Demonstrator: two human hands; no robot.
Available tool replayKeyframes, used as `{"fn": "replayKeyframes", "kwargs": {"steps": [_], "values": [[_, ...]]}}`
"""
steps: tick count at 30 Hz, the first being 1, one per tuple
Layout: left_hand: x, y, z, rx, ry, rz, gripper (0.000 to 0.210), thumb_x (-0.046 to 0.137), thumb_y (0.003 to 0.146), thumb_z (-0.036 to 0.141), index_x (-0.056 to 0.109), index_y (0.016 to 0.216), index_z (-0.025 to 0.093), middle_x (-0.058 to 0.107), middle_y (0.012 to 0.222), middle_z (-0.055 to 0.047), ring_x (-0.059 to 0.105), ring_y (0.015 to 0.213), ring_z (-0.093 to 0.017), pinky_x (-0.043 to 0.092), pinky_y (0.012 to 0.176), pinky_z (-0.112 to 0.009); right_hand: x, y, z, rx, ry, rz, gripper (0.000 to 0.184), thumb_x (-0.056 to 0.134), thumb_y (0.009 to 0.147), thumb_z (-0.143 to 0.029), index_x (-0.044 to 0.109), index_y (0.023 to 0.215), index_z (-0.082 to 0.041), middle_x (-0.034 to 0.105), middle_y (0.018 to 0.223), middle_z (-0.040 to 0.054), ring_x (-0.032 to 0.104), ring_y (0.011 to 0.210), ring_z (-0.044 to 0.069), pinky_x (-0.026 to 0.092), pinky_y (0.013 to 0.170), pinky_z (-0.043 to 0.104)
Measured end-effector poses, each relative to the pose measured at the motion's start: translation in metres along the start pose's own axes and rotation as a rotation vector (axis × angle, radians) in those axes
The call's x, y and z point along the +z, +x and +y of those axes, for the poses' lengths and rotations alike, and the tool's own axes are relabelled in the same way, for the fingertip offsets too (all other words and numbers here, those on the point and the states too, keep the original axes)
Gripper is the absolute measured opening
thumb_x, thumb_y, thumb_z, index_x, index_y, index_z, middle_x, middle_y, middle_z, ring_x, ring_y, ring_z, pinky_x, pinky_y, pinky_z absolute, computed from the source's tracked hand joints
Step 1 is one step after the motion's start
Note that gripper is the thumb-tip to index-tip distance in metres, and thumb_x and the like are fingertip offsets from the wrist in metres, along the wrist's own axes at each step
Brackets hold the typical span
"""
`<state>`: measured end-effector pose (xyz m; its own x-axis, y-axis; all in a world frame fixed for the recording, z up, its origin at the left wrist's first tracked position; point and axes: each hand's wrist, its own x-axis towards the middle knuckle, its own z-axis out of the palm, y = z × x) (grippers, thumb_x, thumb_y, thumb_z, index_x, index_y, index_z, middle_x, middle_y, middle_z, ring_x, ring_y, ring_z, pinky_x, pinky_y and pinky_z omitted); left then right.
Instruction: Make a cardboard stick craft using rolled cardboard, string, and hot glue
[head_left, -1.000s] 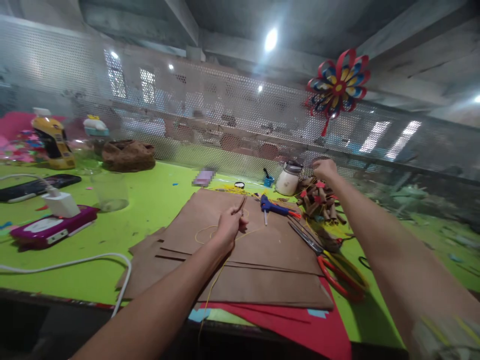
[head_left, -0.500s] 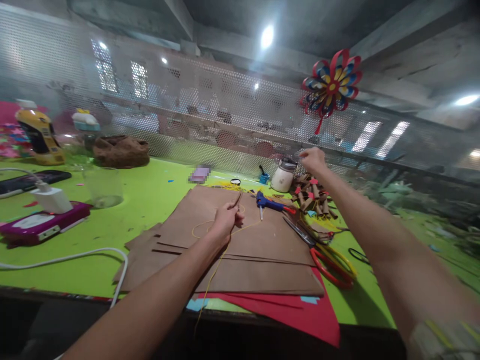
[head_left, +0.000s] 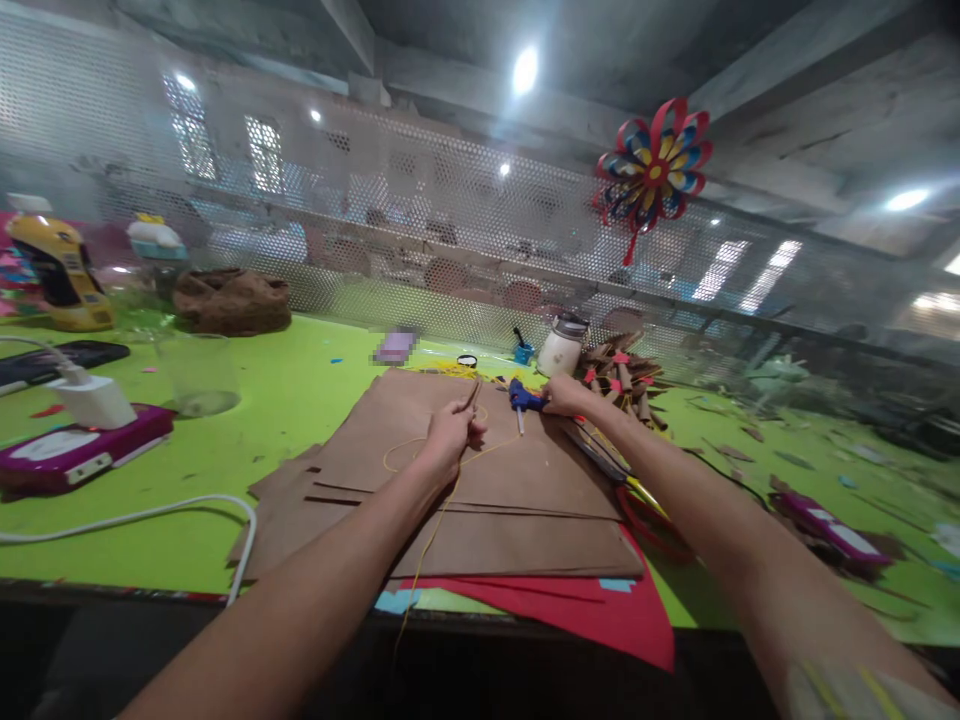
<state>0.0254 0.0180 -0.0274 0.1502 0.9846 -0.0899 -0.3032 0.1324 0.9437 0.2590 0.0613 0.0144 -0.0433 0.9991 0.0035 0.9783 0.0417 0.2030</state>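
Note:
My left hand [head_left: 451,432] is closed over the stacked brown paper sheets [head_left: 517,545], pinching a narrow brown paper piece [head_left: 474,393] that points up and away. A thin yellow string [head_left: 433,540] runs beneath it across the stack and over the table edge. At the stack's far right, my right hand [head_left: 568,396] is wrapped round the handle of a blue glue gun [head_left: 519,394], hiding most of it. A pale glue stick [head_left: 520,422] sticks out of the gun toward me. Large scissors [head_left: 600,455] lie right of the stack, partly under my right forearm.
Rolled brown paper pieces [head_left: 634,385] with red bits are heaped beside a white jar [head_left: 564,345]. Red paper [head_left: 630,625] juts past the front edge. To the left are a clear cup [head_left: 199,375], a purple power strip [head_left: 146,440] and a white cable [head_left: 142,515]. Another purple strip [head_left: 832,525] lies right.
My right hand has come down from above the paper rolls onto the glue gun's handle. My left hand stays in place with the paper piece. The view has shifted slightly right.

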Motion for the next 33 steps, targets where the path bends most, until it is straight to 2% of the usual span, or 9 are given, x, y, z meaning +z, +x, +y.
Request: {"fn": "replayKeyframes", "kwargs": {"steps": [2, 4, 10, 16, 19, 21, 27, 33], "values": [[0.0, -0.001, 0.001, -0.004, 0.0, 0.002, 0.005, 0.046, 0.08, 0.014, 0.051, 0.078, 0.014, 0.053, 0.048, 0.001, 0.053, 0.041, -0.011, 0.046, 0.045, -0.022, 0.0, -0.003, 0.0, -0.004, -0.021, 0.032, 0.031, 0.061, 0.069, -0.026, 0.069, 0.096, -0.015, 0.064, 0.098, 0.013, 0.056, 0.093, 0.025, 0.041, 0.068, 0.026], [0.0, -0.002, 0.002, -0.004, -0.001, 0.005, 0.005, 0.047, 0.079, 0.013, 0.051, 0.078, 0.015, 0.053, 0.048, 0.001, 0.054, 0.043, -0.011, 0.046, 0.046, -0.022, 0.0, -0.005, -0.001, -0.021, -0.027, 0.044, 0.03, 0.062, 0.068, -0.025, 0.07, 0.094, -0.013, 0.063, 0.1, 0.0148, 0.055, 0.094, 0.027, 0.041, 0.069, 0.027], [-0.001, -0.004, 0.006, -0.016, -0.01, 0.01, 0.008, 0.045, 0.079, 0.012, 0.051, 0.077, 0.014, 0.054, 0.049, 0.0, 0.056, 0.047, -0.012, 0.048, 0.051, -0.023, -0.015, -0.012, 0.007, -0.134, 0.056, 0.035, 0.017, 0.062, 0.068, -0.023, 0.07, 0.078, -0.012, 0.065, 0.076, 0.007, 0.057, 0.074, 0.019, 0.038, 0.063, 0.023], [-0.003, 0.0, 0.004, -0.024, -0.036, 0.023, 0.005, 0.047, 0.077, 0.012, 0.051, 0.076, 0.014, 0.056, 0.05, -0.001, 0.056, 0.047, -0.011, 0.047, 0.051, -0.022, -0.035, -0.053, 0.043, -0.203, 0.26, 0.068, 0.029, 0.056, 0.075, -0.033, 0.067, 0.091, -0.012, 0.066, 0.079, 0.004, 0.057, 0.071, 0.015, 0.041, 0.063, 0.023], [-0.004, 0.001, 0.004, -0.019, -0.047, 0.032, 0.001, 0.05, 0.077, 0.014, 0.051, 0.077, 0.015, 0.056, 0.051, -0.001, 0.057, 0.047, -0.012, 0.045, 0.049, -0.021, -0.028, -0.084, 0.055, -0.247, 0.569, 0.051, 0.034, 0.058, 0.073, -0.04, 0.064, 0.091, -0.012, 0.065, 0.082, 0.0049, 0.058, 0.074, 0.017, 0.044, 0.067, 0.026], [-0.004, 0.001, 0.005, -0.008, -0.05, 0.041, 0.001, 0.051, 0.077, 0.015, 0.051, 0.079, 0.015, 0.057, 0.051, 0.0, 0.057, 0.048, -0.012, 0.044, 0.047, -0.02, -0.017, -0.102, 0.058, -0.258, 0.632, 0.049, 0.033, 0.058, 0.073, -0.04, 0.064, 0.09, -0.012, 0.064, 0.083, 0.0049, 0.057, 0.077, 0.018, 0.044, 0.069, 0.027], [-0.009, 0.003, 0.013, 0.033, -0.053, 0.069, 0.004, 0.049, 0.077, 0.016, 0.049, 0.081, 0.016, 0.056, 0.051, 0.001, 0.055, 0.045, -0.012, 0.043, 0.044, -0.02, 0.011, -0.132, 0.044, -0.205, 0.508, 0.095, 0.018, 0.058, 0.073, -0.03, 0.065, 0.084, -0.016, 0.063, 0.08, 0.0044, 0.055, 0.075, 0.018, 0.042, 0.07, 0.029], [-0.009, 0.004, 0.019, 0.05, -0.045, 0.086, 0.004, 0.046, 0.078, 0.014, 0.05, 0.079, 0.015, 0.055, 0.049, 0.001, 0.057, 0.048, -0.011, 0.047, 0.051, -0.022, 0.025, -0.157, 0.03, -0.214, 0.421, 0.163, 0.017, 0.059, 0.075, -0.03, 0.065, 0.086, -0.019, 0.063, 0.088, 0.007, 0.054, 0.081, 0.021, 0.041, 0.073, 0.032]]}}
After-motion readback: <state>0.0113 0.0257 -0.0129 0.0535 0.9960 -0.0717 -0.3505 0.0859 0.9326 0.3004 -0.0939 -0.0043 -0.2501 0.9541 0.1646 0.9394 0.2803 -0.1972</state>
